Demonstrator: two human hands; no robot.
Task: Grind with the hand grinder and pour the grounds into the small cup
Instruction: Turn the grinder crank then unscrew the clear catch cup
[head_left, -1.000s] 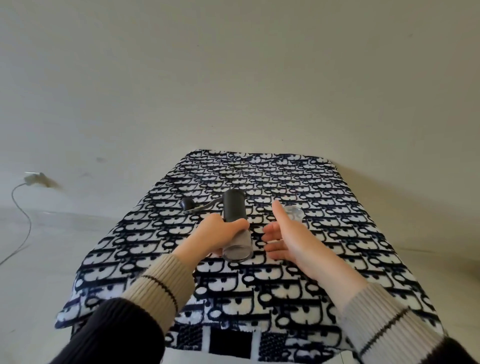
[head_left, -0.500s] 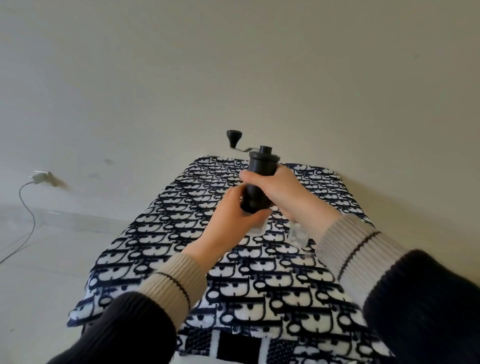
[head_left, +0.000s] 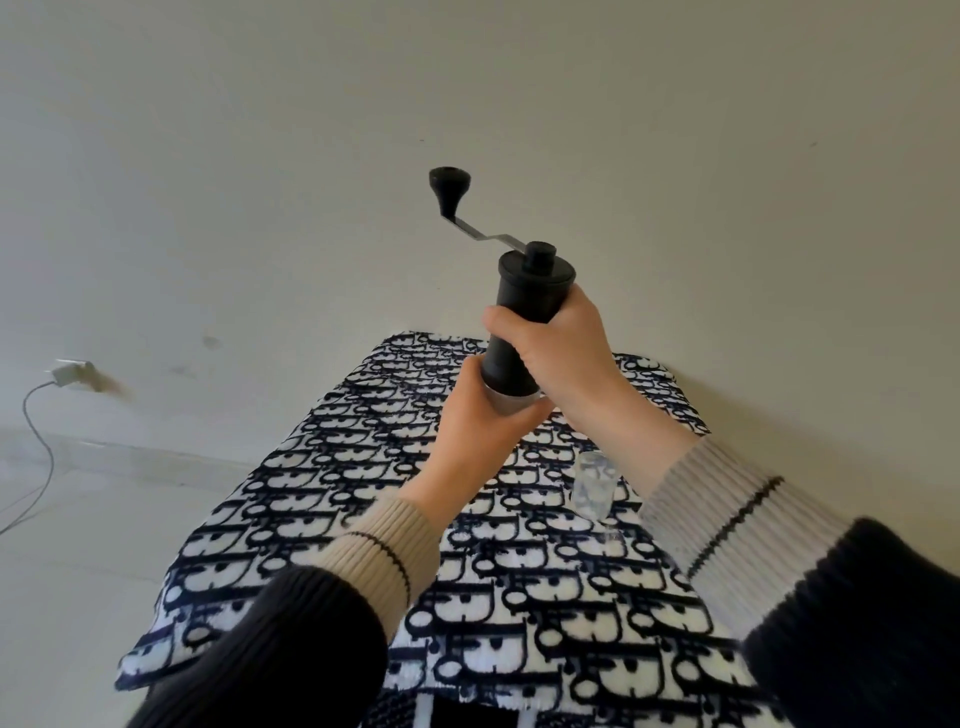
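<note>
I hold the black hand grinder (head_left: 522, 317) upright in the air above the table. My right hand (head_left: 563, 353) wraps its black body. My left hand (head_left: 478, 431) grips the clear lower chamber from below. The crank arm sticks out to the upper left and ends in a black knob (head_left: 450, 188) that no hand touches. The small clear cup (head_left: 594, 486) stands on the patterned cloth, below and right of the grinder, beside my right forearm.
The table (head_left: 467, 597) is covered with a black and white patterned cloth. A plain wall rises behind it. On the left, a white plug (head_left: 70, 373) with a cable runs down to the pale floor.
The grinder was lifted off the table with my left hand; my right hand then closed around its body. Both hands have since raised it higher.
</note>
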